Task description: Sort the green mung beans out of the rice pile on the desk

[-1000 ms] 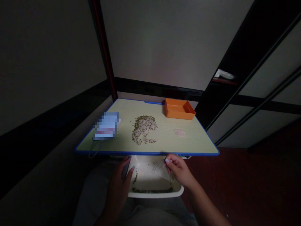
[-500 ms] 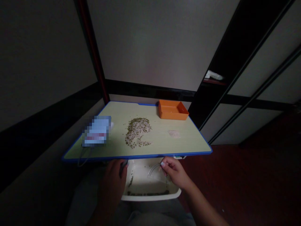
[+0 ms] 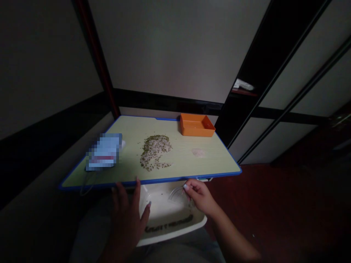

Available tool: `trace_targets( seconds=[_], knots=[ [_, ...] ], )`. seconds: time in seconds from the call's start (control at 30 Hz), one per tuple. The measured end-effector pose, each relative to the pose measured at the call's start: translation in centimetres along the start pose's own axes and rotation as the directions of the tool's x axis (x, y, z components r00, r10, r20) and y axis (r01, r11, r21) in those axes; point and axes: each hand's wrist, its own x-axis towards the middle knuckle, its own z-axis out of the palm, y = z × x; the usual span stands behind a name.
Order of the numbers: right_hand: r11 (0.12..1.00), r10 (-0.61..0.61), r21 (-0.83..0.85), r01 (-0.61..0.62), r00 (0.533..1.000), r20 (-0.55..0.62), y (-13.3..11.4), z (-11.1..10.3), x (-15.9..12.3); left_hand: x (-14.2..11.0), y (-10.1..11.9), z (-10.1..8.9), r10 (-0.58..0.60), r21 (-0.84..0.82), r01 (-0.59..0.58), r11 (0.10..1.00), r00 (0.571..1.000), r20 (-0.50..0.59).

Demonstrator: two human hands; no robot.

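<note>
My right hand (image 3: 199, 195) is closed in a pinch on a clear curved plastic piece (image 3: 175, 191), perhaps a protractor, over the white drawer (image 3: 161, 239) pulled out under the table. My left hand (image 3: 128, 206) is open with fingers spread at the drawer's left side, fingertips by the table's blue front edge. Small dark green grains (image 3: 170, 224) lie along the drawer's front. On the table (image 3: 186, 166) is a spread pile of mixed green and pale grains (image 3: 156, 149). Right of it lies a small flat patch of pale pinkish grains (image 3: 197, 152).
An orange open box (image 3: 197, 126) stands at the table's back right. A blurred-out light blue item (image 3: 105, 151) with a thin cord or strap lies at the left. Panelled walls (image 3: 170, 54) rise behind the table, with a dark red floor (image 3: 230, 204) at right.
My left hand has opened and spread its fingers near the table edge. The drawer sits tilted, its grains blurred and shifted along the front. My right hand keeps its pinch on the clear piece.
</note>
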Motion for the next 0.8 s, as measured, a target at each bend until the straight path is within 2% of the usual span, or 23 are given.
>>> trace_targets(
  seconds=[0.17,0.3,0.43,0.57,0.8],
  knots=[
    [1.000,-0.014,-0.024,0.013,1.000,-0.024,0.2,-0.1,-0.2,0.0,1.3,-0.7,-0.085,0.064,0.076,0.995,0.985,0.149],
    [0.998,-0.038,-0.049,0.036,0.998,-0.043,0.3,-0.1,-0.5,-0.2,2.4,-2.3,-0.200,0.136,0.167,0.977,0.937,0.286],
    [0.998,-0.034,-0.049,0.030,0.997,-0.070,0.5,-0.1,-0.5,-0.1,2.9,-3.7,-0.242,0.176,0.186,0.967,0.890,0.388],
    [0.999,-0.016,-0.040,0.013,0.997,-0.075,0.8,-0.1,-0.3,0.5,3.4,-4.6,-0.267,0.180,0.206,0.962,0.852,0.450],
    [0.999,0.002,-0.041,-0.006,0.995,-0.098,1.2,-0.3,-0.1,1.4,3.8,-5.4,-0.272,0.157,0.223,0.962,0.817,0.508]
  ],
)
